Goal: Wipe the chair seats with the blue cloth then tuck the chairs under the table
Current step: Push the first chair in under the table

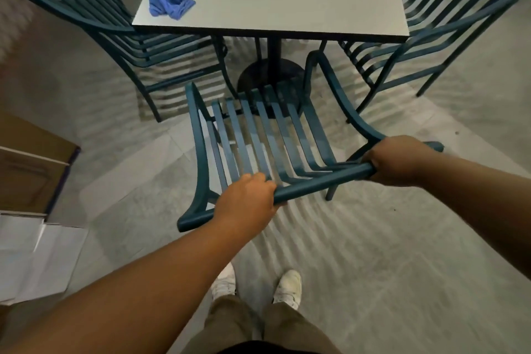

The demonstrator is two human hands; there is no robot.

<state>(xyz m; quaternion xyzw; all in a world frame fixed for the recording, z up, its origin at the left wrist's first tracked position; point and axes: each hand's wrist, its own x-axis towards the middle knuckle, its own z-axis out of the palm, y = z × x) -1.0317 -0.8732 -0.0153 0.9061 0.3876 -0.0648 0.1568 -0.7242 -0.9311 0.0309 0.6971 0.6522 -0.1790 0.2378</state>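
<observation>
The floor (373,253) of pale grey tile fills most of the view, striped with shadows from the chair slats. On it stands a square grey worktop (273,0) on a single dark post with a round black base (271,73). A slatted teal chair (94,29) sits at its left side with the seat partly under the top, and another teal chair (431,23) sits at its right side the same way. Nearer the person, the middle chair (258,135) faces the worktop, its seat just short of the edge and its front reaching the base. Both hands grasp the top rail of its backrest: the left hand (248,201) has its fingers curled over the rail near the left end, and the right hand (393,161) is wrapped round the rail near the right end. Stacked cardboard boxes (31,164) stand at the left, with white sheets below them. The blue cloth (169,1) lies crumpled on the near left corner of the worktop, apart from both hands. White shoes (287,286) show below.
</observation>
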